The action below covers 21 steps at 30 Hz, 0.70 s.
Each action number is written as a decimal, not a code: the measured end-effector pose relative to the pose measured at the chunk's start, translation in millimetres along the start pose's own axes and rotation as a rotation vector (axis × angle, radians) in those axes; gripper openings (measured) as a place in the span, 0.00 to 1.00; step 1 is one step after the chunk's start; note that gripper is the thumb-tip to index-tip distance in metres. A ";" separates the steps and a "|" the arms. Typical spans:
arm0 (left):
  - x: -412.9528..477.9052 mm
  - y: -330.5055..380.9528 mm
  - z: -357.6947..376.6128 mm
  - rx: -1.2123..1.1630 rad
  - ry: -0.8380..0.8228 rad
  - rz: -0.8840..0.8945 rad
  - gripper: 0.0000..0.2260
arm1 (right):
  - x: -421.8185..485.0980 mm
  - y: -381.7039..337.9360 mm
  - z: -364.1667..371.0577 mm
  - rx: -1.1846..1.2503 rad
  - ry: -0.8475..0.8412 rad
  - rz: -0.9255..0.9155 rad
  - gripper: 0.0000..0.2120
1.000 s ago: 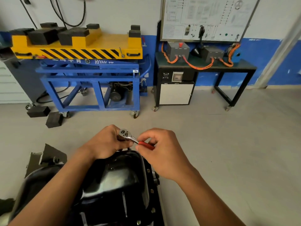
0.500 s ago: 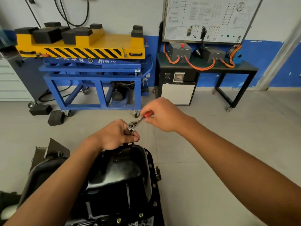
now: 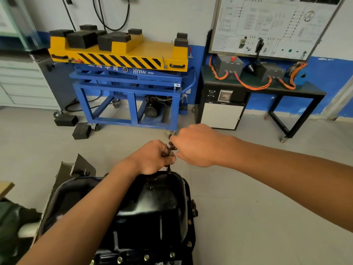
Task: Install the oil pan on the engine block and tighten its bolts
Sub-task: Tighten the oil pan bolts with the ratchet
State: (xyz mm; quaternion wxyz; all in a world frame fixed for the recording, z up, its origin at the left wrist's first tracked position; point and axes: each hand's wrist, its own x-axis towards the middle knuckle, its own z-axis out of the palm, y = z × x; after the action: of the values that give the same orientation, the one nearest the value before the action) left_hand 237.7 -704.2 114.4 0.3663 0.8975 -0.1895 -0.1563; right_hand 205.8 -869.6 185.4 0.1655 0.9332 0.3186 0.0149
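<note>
Right hand (image 3: 196,146) swung in beside left; red handle now hidden under it, fingers curled round the ratchet (image 3: 171,148). Left hand (image 3: 152,157) grips its shaft at far rim of black oil pan (image 3: 158,207). Bolts (image 3: 146,257) line near flange.

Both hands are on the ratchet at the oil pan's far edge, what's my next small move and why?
Probably swing the right hand in a short arc while the left hand steadies the chrome ratchet: the tool stands at the far rim of the glossy black oil pan, seemingly seated for tightening.
</note>
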 end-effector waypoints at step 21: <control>7.1 -11.1 -1.1 -0.060 -0.106 0.062 0.02 | 34.6 11.6 10.0 -0.087 0.145 -0.175 0.14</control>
State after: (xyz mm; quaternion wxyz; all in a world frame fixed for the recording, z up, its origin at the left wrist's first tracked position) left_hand 246.9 -699.5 106.1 0.3871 0.8704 -0.2312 -0.1977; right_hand 241.5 -860.5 176.9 0.1833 0.8902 0.4091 0.0816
